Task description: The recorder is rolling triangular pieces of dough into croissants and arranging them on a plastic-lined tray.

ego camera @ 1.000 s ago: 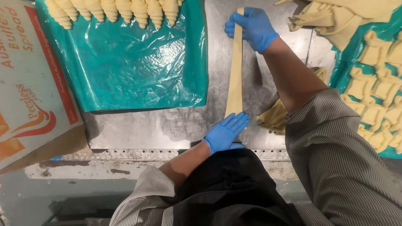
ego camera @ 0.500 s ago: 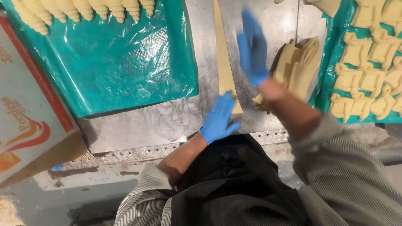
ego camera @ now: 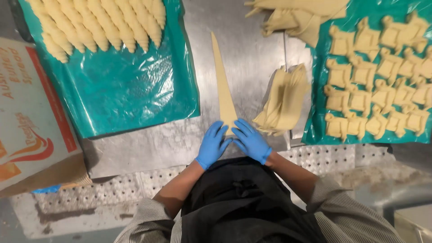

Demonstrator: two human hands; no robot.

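Pressing dough triangle's point(ego camera: 223, 85) wide end, both hands flat-fingered point(ego camera: 213, 145) point(ego camera: 250, 141), bare steel table point(ego camera: 252, 54) alongside.

I see both gloved hands, left hand point(ego camera: 213, 145) and right hand point(ego camera: 251, 141), flat on the wide end of a long dough triangle point(ego camera: 222, 85) lying on the steel counter point(ego camera: 252, 49).

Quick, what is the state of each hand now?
Left hand: open, flat on the dough triangle base.
Right hand: open, flat on the same base.
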